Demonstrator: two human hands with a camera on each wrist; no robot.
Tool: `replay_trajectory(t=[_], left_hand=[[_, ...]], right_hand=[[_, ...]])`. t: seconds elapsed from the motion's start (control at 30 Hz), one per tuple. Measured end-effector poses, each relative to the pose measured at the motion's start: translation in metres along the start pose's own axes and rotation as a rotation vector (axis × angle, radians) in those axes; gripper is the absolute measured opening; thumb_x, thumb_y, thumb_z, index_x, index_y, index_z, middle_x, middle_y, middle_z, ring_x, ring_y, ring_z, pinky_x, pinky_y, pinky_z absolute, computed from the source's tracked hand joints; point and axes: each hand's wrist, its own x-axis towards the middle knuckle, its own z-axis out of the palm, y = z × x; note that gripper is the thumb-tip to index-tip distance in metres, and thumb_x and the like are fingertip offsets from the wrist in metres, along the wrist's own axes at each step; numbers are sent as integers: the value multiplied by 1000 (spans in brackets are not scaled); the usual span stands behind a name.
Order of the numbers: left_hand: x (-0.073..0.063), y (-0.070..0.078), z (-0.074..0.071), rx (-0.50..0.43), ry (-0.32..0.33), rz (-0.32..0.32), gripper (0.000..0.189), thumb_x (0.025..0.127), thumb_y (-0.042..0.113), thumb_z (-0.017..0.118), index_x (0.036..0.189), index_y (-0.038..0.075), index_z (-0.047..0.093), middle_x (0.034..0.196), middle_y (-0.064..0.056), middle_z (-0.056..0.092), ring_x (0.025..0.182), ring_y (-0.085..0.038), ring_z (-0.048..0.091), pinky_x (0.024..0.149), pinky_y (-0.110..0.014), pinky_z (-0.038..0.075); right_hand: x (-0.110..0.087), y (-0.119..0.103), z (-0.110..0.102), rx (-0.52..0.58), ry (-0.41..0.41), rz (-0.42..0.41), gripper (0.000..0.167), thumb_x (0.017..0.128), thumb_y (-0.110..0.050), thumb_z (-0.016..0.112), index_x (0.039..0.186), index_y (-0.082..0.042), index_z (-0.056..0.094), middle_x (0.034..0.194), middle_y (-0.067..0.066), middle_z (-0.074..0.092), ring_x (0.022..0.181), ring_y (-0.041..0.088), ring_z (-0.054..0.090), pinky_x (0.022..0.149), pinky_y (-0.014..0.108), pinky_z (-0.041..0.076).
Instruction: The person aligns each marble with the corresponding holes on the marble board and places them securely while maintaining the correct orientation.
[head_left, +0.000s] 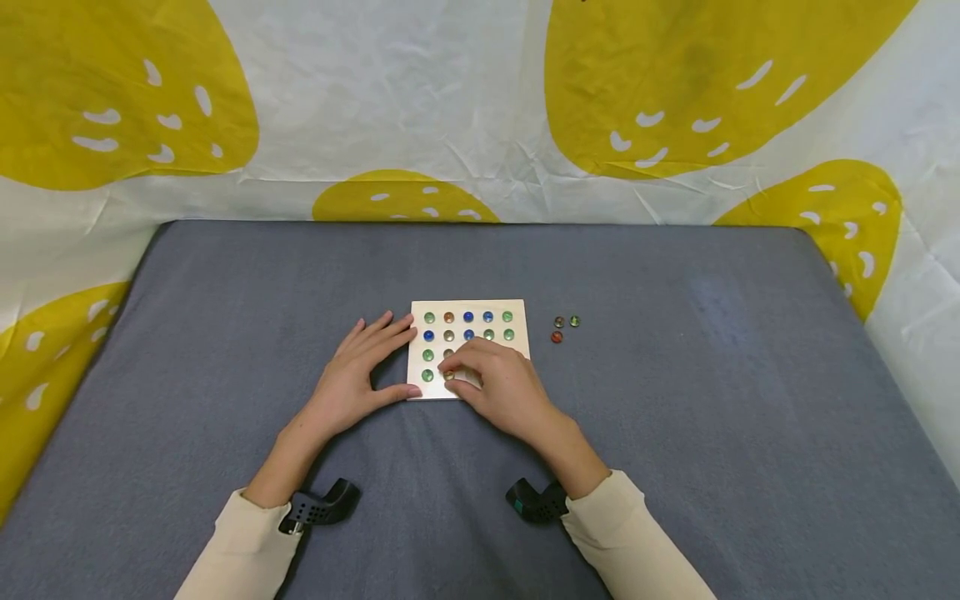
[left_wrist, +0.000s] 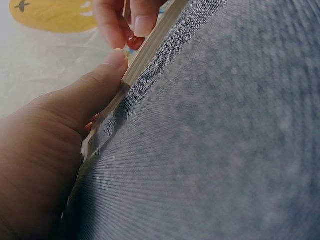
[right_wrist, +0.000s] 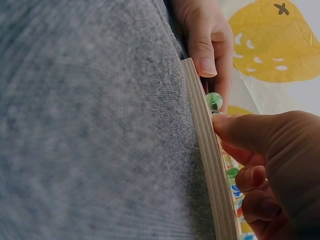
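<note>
- Fingers (head_left: pixel 471 353) of the right hand (head_left: pixel 512 390) pinched a small amber-looking marble (head_left: pixel 448 376) in the head view, thumb and forefinger tips close together over the nearest row of a pale wooden board (head_left: pixel 438 345).
- That board lay flat on the grey-covered table (head_left: pixel 675 433), with marbles set in rows across it; the farthest row ran green, orange, blue, blue, green, while the right hand covered part of the nearer rows.
- The left hand (head_left: pixel 351 379) lay at the board's left edge, its fingers spread wide, the thumb at the near corner.
- Three loose marbles (head_left: pixel 557 337), one of them red, sat on the table just beside the board's right edge.
- Black devices (head_left: pixel 326 503) were worn at both wrists below cream sleeves (head_left: pixel 251 542), and a white cloth with yellow shapes (head_left: pixel 397 75) hung behind the table.
- In the left wrist view, the left thumb touched the board's edge; a reddish-brown marble showed at the right hand's fingertips.
- In the right wrist view, the right thumb rested at the board's layered edge, next to a green marble (right_wrist: pixel 214 102); the left hand was beyond it.
</note>
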Motion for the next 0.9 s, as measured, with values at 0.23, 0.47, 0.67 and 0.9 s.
replay_trajectory(t=[0.23,0.47,0.67,0.9], left_hand=[[0,1,-1,-4,-2,0,81,73,36,82,141,9,49,149,-5,40,140,-31,26,115,-51,9],[1,2,-1,1,-12,-8,81,73,36,82,142,9,49,149,-5,39,141,-30,25,115,-50,9],[1,3,-2,-6,-17,-13,81,73,35,83,142,9,48,149,-6,39,141,-30,25,115,-50,8],[1,3,-3,-12,-15,-17,82,72,35,83,142,9,48,149,-5,39,141,-30,25,115,-50,8]], right_hand=[[0,-1,-4,33,44,-4,15,82,-13,78,96,-17,75,93,-6,66,66,6,51,60,25,45],[2,9,-18,113,122,-18,14,80,-9,79,94,-12,75,78,-3,62,58,7,44,52,24,38],[1,21,-36,141,154,45,16,80,-11,79,96,-11,76,71,-6,55,54,8,39,48,25,34],[-1,30,-51,175,212,81,18,78,-10,81,95,-8,76,71,-5,56,54,11,40,46,23,31]])
